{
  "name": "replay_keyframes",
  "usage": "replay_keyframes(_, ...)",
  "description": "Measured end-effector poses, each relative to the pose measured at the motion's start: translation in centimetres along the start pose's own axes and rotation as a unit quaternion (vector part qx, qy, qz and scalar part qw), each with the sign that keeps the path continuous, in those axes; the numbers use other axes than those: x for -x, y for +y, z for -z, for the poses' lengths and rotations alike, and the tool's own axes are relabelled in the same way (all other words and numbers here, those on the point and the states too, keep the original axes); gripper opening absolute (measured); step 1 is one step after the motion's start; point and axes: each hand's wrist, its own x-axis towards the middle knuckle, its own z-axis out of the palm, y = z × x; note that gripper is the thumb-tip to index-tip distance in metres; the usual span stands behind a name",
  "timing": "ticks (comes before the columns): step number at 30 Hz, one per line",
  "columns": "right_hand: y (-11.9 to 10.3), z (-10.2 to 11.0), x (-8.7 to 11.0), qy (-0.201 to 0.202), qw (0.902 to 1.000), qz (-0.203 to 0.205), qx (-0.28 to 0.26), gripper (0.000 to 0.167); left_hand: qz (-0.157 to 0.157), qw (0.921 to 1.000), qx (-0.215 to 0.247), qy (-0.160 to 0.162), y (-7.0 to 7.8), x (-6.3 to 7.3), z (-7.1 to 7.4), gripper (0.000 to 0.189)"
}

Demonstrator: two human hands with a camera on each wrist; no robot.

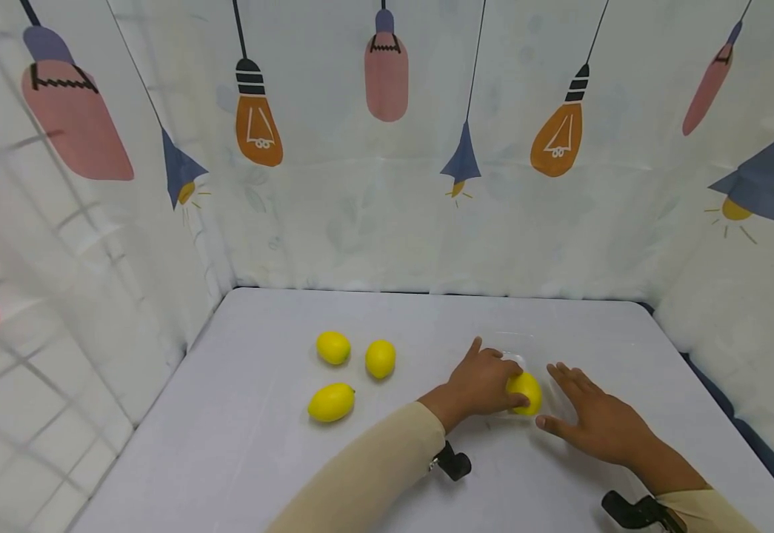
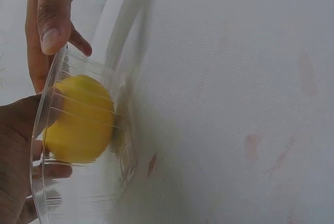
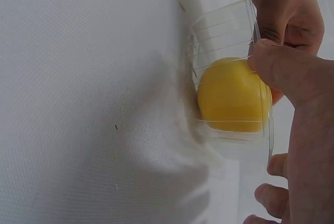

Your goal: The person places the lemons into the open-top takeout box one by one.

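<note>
A yellow lemon (image 1: 525, 392) sits inside a clear plastic container (image 2: 44, 182) with ribbed walls. My left hand (image 1: 483, 381) reaches over the container, its thumb and fingers curled around the lemon; in the left wrist view they show partly through the clear wall. On the other side, my right hand (image 1: 603, 426) has its fingers extended. Its thumb lies at the container's rim in the right wrist view, where the left hand (image 3: 289, 15) shows behind the lemon (image 3: 232, 96). Whether the right thumb touches the rim, I cannot tell.
To the left on the white table (image 1: 240, 459) lie a lemon (image 1: 333, 347) at the back, another lemon (image 1: 381, 359) beside it and a third lemon (image 1: 331, 403) nearer the front. A white curtain (image 1: 387, 222) printed with lamps stands behind the table.
</note>
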Motion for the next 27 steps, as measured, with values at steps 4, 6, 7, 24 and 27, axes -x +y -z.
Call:
replay_keyframes(4, 0.08, -0.11, -0.05, 0.001, 1.0, -0.002, 0.0, 0.103, -0.001, 1.0, -0.004, 0.002, 0.3, -0.21, -0.2, 0.052)
replay_keyframes(6, 0.13, -0.2, -0.1, 0.0, 1.0, -0.004, 0.001, 0.103, -0.002, 1.0, -0.006, 0.004, 0.42, -0.28, -0.22, 0.052)
replay_keyframes(7, 0.15, -0.23, -0.12, 0.0, 1.0, -0.005, 0.001, 0.103, -0.001, 1.0, -0.006, 0.004, 0.48, -0.31, -0.23, 0.052)
replay_keyframes(24, -0.02, -0.02, -0.01, -0.001, 1.0, 0.0, -0.006, 0.102, 0.007, 0.9999, 0.015, -0.002, -0.02, 0.19, 0.08, 0.052)
replay_keyframes(27, -0.22, 0.15, 0.07, -0.004, 1.0, -0.003, -0.004, 0.103, 0.003, 0.9999, 0.014, -0.001, -0.15, 0.24, 0.1, 0.051)
